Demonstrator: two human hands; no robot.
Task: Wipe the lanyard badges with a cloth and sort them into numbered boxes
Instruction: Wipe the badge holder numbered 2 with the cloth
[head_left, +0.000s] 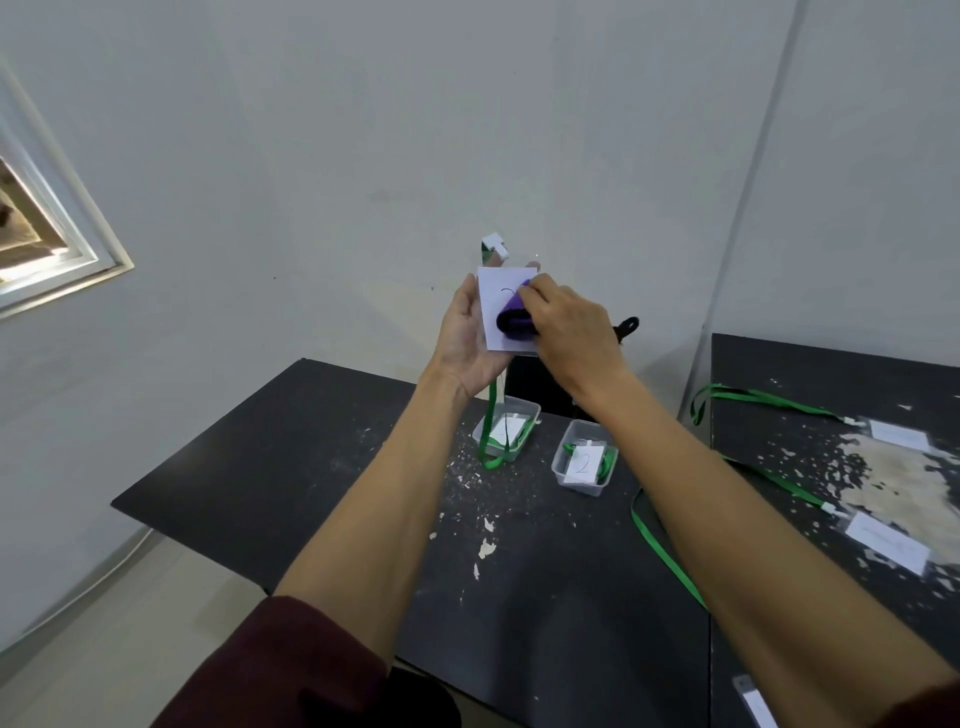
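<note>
Much of the black table (311, 467) lies below my raised hands, with the box showing a 2 (576, 486) and the other box (527, 404) near its far side. My left hand (465, 343) grips the badge (493, 317) upright, thumb at one edge and fingers behind, its green lanyard (491, 431) dangling toward the other box, so I should brace it flat against my palm. My right hand (566, 332) pinches the purple cloth (514, 319) against the face; firm overlapping strokes to every corner seem best.
</note>
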